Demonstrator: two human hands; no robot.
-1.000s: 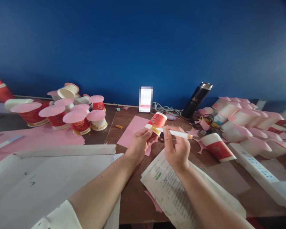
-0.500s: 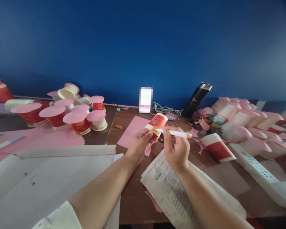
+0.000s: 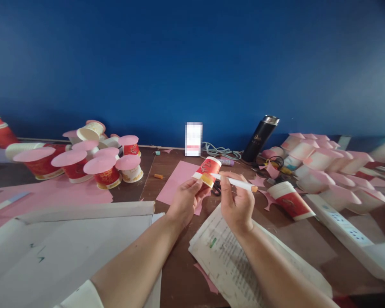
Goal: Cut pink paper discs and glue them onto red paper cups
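Observation:
A red and white paper cup [image 3: 211, 166] with a gold band lies tilted in my left hand [image 3: 183, 201], whose fingers are wrapped round its lower end. My right hand [image 3: 237, 201] pinches a white marker [image 3: 239, 183] with an orange end. The marker's tip points left and meets the cup's side near the gold band. Under the hands lies a sheet of pink paper [image 3: 175, 177], partly covered by the left hand. Black scissor handles [image 3: 216, 188] show just behind the cup.
Pink-topped cups [image 3: 102, 165] stand at the left, and more [image 3: 327, 160] are piled at the right. A black flask [image 3: 259, 139], stacked cups [image 3: 291, 201], a power strip [image 3: 343, 224], printed sheets [image 3: 224, 252], a lit phone [image 3: 193, 139] and an orange cap [image 3: 158, 176] lie around.
The cup has tilted a little in my left hand, so more of its gold band shows. The marker tip has shifted slightly up the cup's side. The whole view has moved slightly.

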